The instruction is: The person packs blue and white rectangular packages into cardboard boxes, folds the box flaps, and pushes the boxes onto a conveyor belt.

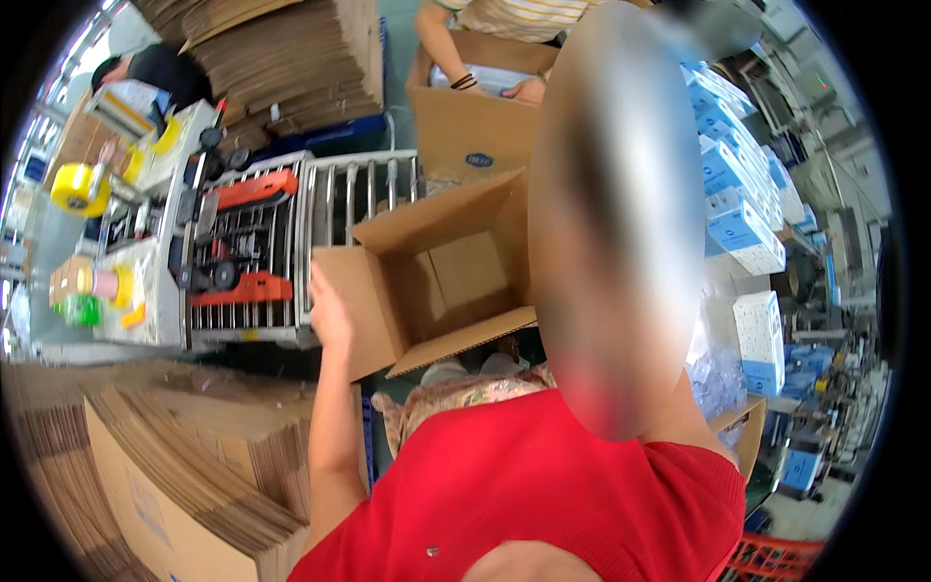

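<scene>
An open cardboard box (pixel 465 276) stands in front of me with its flaps folded outward and a bare bottom showing. My left hand (pixel 331 308) grips the outer edge of its left flap (pixel 357 312), the fingers bent along that edge. A large blurred patch covers the area right of the box. Into that patch runs my right arm (pixel 674 419), so my right hand and whatever it touches are hidden.
Across from me a co-worker's hands reach into another carton (pixel 475 131). Left are a roller conveyor (pixel 359 189) and a taping machine with red guides (pixel 247 288). Flattened cartons (pixel 184 475) are stacked lower left. Blue-white boxes (pixel 745 238) stand right.
</scene>
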`<action>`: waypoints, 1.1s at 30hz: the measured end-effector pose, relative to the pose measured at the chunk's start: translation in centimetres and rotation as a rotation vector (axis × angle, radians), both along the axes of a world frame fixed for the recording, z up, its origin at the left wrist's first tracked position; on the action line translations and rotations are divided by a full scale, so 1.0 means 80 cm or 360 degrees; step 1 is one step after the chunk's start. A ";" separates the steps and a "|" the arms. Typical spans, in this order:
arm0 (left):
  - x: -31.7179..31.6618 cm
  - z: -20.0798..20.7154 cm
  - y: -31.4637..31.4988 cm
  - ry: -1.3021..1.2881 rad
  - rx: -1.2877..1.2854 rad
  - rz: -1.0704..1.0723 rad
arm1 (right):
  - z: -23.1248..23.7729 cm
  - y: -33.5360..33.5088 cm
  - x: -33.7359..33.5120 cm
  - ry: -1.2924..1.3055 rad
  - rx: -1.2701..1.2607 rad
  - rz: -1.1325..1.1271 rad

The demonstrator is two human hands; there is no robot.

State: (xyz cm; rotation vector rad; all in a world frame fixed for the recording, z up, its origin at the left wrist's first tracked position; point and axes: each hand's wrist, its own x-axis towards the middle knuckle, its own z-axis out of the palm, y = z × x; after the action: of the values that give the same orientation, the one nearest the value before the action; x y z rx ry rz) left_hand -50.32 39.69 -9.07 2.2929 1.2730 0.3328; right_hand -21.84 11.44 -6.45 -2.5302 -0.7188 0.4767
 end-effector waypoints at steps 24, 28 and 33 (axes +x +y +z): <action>0.134 -0.086 0.003 0.0303 0.0537 -0.0437 | 0.068 -0.509 0.318 -0.0874 -0.1000 -0.0648; 0.239 0.059 -0.080 -0.0259 0.0612 -0.0472 | 0.077 -0.541 0.390 -0.0729 -0.1102 -0.0619; 0.407 0.148 -0.246 -0.0590 0.0511 -0.1319 | 0.053 -0.463 0.416 -0.0745 -0.0594 0.0168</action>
State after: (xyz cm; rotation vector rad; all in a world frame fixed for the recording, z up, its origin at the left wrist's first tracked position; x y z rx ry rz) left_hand -17.75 19.99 2.79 2.6197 0.0442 0.6410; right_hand 11.43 -25.62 -2.22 -3.0095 -1.0135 0.0428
